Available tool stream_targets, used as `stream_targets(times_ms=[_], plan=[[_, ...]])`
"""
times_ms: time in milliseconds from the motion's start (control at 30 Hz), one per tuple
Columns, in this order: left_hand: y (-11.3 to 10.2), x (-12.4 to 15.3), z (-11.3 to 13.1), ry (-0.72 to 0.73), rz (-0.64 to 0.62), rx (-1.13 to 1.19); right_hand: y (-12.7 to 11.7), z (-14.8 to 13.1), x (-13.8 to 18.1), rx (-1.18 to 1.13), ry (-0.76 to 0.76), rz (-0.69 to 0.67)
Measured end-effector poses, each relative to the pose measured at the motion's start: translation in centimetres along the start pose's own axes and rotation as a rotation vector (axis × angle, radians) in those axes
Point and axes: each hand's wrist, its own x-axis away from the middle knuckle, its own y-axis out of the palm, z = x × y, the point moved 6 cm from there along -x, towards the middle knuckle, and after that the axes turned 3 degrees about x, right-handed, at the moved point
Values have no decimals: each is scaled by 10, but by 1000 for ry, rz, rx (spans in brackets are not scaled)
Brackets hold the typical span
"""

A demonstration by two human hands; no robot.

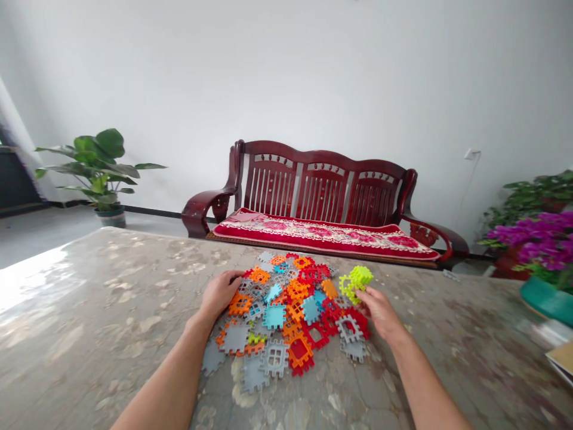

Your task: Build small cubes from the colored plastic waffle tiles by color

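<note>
A loose pile of interlocking plastic building tiles point(274, 316) in grey, red, orange and blue lies on the table. My right hand point(375, 307) is closed on a few joined lime-green tiles point(357, 282), raised at the pile's right side. At the pile's left edge rests my left hand point(222, 292), fingers bent over the tiles near an orange tile point(259, 275). Its fingertips are partly hidden, and I cannot tell if they grip a piece. A grey window-shaped tile point(274, 357) lies at the near side of the pile.
The table point(111, 310) has a patterned cover. Beyond it stands a dark red wooden bench point(322, 179) with a red floral cushion point(322, 234). A potted plant point(105, 167) is at the left; purple flowers point(537, 233) in a teal pot point(548, 298) stand at the right.
</note>
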Motion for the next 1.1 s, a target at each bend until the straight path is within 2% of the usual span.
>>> stream_targets(times_ms=[167, 333, 467, 600, 733, 833, 1100], plan=[[-1, 0, 2, 18, 13, -2, -9, 17, -13, 132, -41, 55], [-3, 1, 3, 13, 22, -19, -22, 26, -22, 335, -123, 195], [-2, 0, 2, 14, 28, -16, -40, 23, -22, 481, -165, 316], [-1, 0, 1, 19, 19, -5, -52, 13, -16, 736, -272, 468], [-2, 1, 1, -3, 17, -2, -49, 18, -14, 921, -190, 394], [-2, 1, 1, -1, 23, -10, -51, 19, -11, 983, -138, 407], [-2, 1, 1, 6, 24, -2, -56, 26, -17, 952, -207, 418]])
